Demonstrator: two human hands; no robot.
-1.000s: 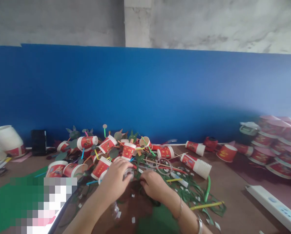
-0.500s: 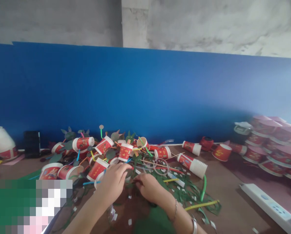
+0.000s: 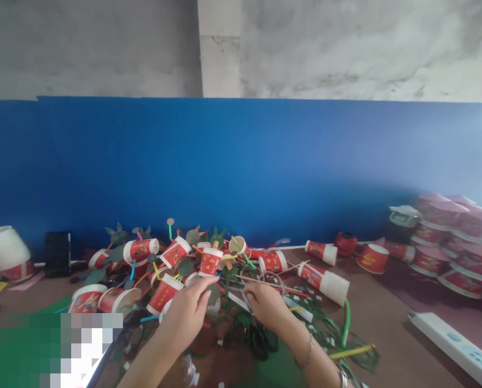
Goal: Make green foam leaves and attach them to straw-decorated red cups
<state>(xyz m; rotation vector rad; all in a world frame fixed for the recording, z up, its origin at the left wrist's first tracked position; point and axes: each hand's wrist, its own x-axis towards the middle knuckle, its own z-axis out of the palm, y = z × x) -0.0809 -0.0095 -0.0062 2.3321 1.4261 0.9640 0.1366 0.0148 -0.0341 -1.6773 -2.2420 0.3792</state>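
Observation:
My left hand (image 3: 188, 302) is in the middle of the table, thumb and fingers closed at the edge of a small dark green paper disc (image 3: 214, 294). To its right, my right hand (image 3: 267, 304) has its fingers pinched together; whatever lies between them is too small or hidden to make out. A pale strip (image 3: 238, 300) lies just left of the right fingertips. Under the right hand are black scissor handles (image 3: 257, 340), with the blades hidden. A red paper cup (image 3: 210, 262) stands just beyond my left fingertips.
Red paper cups with straws and green paper pieces (image 3: 139, 250) pile up along the blue wall (image 3: 241, 172). Nested cups (image 3: 325, 283) and green scraps (image 3: 325, 328) lie right. A power strip (image 3: 457, 345) and stacked pink-topped cups (image 3: 443, 237) are farther right.
My right hand has moved right, away from my left hand, uncovering the scissor handles. The left hand stays near the disc. The whole view has tilted slightly upward.

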